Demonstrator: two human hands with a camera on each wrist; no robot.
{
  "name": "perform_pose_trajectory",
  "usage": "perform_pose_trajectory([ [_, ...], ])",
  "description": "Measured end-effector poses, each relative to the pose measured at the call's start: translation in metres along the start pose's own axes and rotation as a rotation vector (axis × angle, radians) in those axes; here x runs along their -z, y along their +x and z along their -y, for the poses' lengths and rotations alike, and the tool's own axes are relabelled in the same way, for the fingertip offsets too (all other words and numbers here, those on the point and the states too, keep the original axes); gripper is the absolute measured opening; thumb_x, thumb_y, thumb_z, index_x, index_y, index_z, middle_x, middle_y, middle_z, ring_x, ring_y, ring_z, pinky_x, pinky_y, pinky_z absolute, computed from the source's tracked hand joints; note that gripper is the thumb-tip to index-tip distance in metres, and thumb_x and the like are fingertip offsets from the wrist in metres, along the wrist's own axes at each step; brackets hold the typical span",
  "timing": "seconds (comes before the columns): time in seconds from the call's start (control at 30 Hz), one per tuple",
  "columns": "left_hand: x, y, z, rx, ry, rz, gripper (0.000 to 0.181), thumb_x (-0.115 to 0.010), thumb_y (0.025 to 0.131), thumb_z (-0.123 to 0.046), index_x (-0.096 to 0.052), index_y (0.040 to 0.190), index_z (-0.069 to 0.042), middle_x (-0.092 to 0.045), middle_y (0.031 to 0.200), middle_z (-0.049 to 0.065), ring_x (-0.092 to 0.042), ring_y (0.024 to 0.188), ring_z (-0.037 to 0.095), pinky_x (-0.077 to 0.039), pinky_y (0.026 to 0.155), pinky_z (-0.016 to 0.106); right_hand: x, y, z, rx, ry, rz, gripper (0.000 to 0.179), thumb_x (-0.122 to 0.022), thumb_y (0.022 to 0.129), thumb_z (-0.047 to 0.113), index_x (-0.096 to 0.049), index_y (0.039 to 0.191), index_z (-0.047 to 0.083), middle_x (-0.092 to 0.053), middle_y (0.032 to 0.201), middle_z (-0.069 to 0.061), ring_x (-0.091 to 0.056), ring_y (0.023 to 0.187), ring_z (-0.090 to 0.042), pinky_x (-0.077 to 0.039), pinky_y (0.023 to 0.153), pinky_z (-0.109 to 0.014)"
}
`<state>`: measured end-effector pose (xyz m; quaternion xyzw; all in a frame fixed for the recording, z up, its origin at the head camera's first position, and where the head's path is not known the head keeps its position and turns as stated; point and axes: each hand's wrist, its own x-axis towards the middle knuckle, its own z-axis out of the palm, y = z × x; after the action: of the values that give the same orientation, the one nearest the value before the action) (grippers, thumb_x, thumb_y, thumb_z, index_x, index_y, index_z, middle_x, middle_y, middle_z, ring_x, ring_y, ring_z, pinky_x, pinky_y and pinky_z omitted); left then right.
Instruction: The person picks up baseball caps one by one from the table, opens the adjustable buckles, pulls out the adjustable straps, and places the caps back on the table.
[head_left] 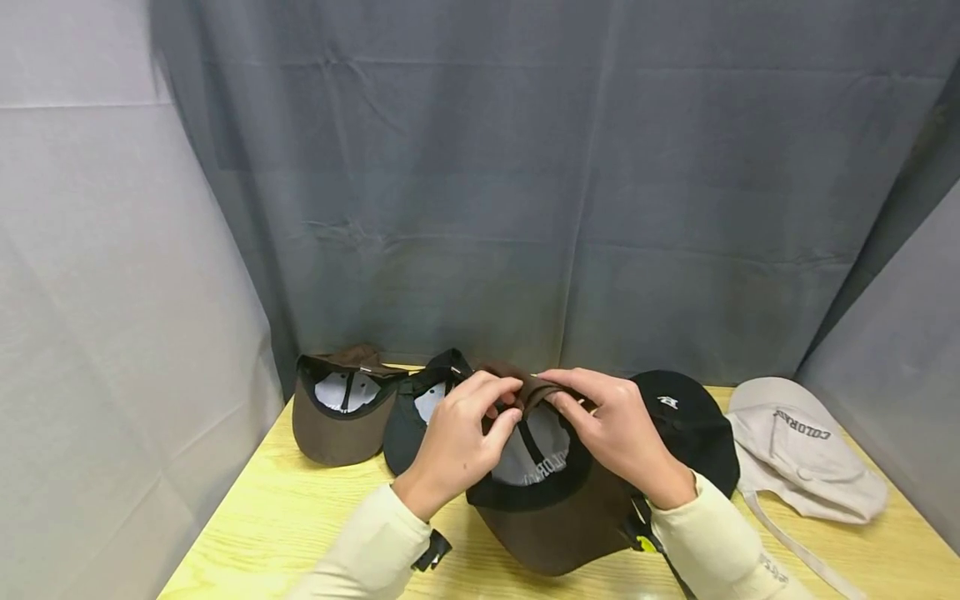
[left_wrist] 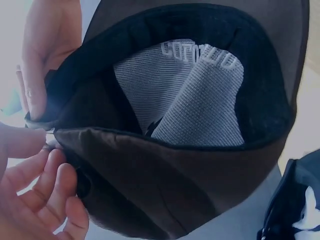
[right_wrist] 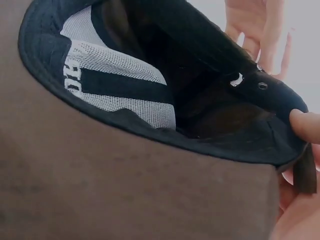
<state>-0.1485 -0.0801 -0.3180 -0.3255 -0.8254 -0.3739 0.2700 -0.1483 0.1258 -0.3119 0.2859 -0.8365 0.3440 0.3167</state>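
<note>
A brown baseball cap (head_left: 551, 533) is held upside down, its opening and white mesh lining (left_wrist: 200, 100) facing up and its brim toward the person. Thumb and fingers of the left hand (head_left: 465, 425) pinch the back edge of the cap. Opposite it, the right hand (head_left: 626, 429) grips the same back edge by the closure strap. In the right wrist view the loose strap end (right_wrist: 304, 175) hangs beside the right fingers, and a small metal eyelet (right_wrist: 262, 86) shows on the band. White embroidered letters (left_wrist: 192, 52) show through inside the crown.
At the left lie an upturned brown cap (head_left: 341, 433) and a dark cap (head_left: 401, 433). Right of the hands are a black cap (head_left: 686, 433) with a white emblem and a beige cap (head_left: 806, 454) with a long strap. Grey curtain (head_left: 525, 208) backs the wooden table (head_left: 255, 542).
</note>
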Motion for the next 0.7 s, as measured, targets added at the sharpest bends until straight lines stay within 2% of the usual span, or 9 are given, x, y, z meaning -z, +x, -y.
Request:
perform_pose_trajectory([
  [0.2,-0.002,0.002,-0.001,0.077,-0.058,0.030,0.015,-0.072,0.088,-0.010,-0.071,0.102,-0.012,-0.065,0.091,-0.002,-0.059,0.076,0.007,-0.051,0.070,0.021,-0.003,-0.002,-0.001,-0.029,0.014,-0.004,0.025,-0.075,0.084,0.002,-0.076,0.106,0.011,-0.077,0.098,-0.004,-0.071,0.078,-0.010,-0.053,0.064,-0.013],
  [0.33,-0.003,0.005,-0.002,0.101,-0.058,0.067,0.010,-0.073,0.086,-0.011,-0.066,0.093,-0.013,-0.063,0.086,-0.003,-0.057,0.074,0.008,-0.048,0.069,0.019,-0.003,-0.003,-0.001,-0.047,0.034,-0.009,0.025,-0.076,0.083,0.002,-0.076,0.106,0.010,-0.077,0.094,-0.004,-0.068,0.074,-0.004,-0.053,0.061,-0.015],
  [0.4,-0.003,0.006,-0.002,0.106,-0.059,0.085,0.010,-0.073,0.086,-0.012,-0.063,0.089,-0.014,-0.061,0.082,-0.004,-0.055,0.071,0.008,-0.046,0.067,0.018,-0.003,-0.003,-0.002,-0.063,0.039,-0.014,0.030,-0.076,0.082,0.002,-0.073,0.111,0.010,-0.077,0.090,-0.004,-0.065,0.070,-0.001,-0.053,0.060,-0.016],
  [0.57,-0.001,0.009,-0.002,0.150,-0.141,0.100,0.013,-0.070,0.088,-0.011,-0.058,0.082,-0.015,-0.056,0.074,-0.004,-0.049,0.066,0.006,-0.040,0.062,0.018,-0.002,-0.007,-0.004,-0.204,0.113,-0.025,0.050,-0.076,0.082,0.000,-0.053,0.127,0.005,-0.076,0.090,-0.007,-0.062,0.069,0.003,-0.051,0.059,-0.018],
  [0.63,-0.001,0.009,-0.002,0.180,-0.196,0.089,0.013,-0.069,0.089,-0.011,-0.059,0.082,-0.014,-0.057,0.073,-0.003,-0.049,0.064,0.005,-0.041,0.060,0.019,-0.003,-0.010,-0.005,-0.264,0.146,-0.029,0.052,-0.076,0.083,-0.001,-0.049,0.127,0.004,-0.075,0.095,-0.009,-0.064,0.071,0.002,-0.051,0.060,-0.019],
  [0.7,-0.001,0.009,-0.001,0.204,-0.234,0.075,0.012,-0.069,0.090,-0.011,-0.059,0.083,-0.013,-0.059,0.072,-0.002,-0.050,0.063,0.004,-0.043,0.059,0.019,-0.004,-0.013,-0.007,-0.273,0.136,-0.024,0.050,-0.076,0.082,-0.001,-0.050,0.124,0.005,-0.074,0.098,-0.008,-0.065,0.071,0.001,-0.052,0.061,-0.020],
])
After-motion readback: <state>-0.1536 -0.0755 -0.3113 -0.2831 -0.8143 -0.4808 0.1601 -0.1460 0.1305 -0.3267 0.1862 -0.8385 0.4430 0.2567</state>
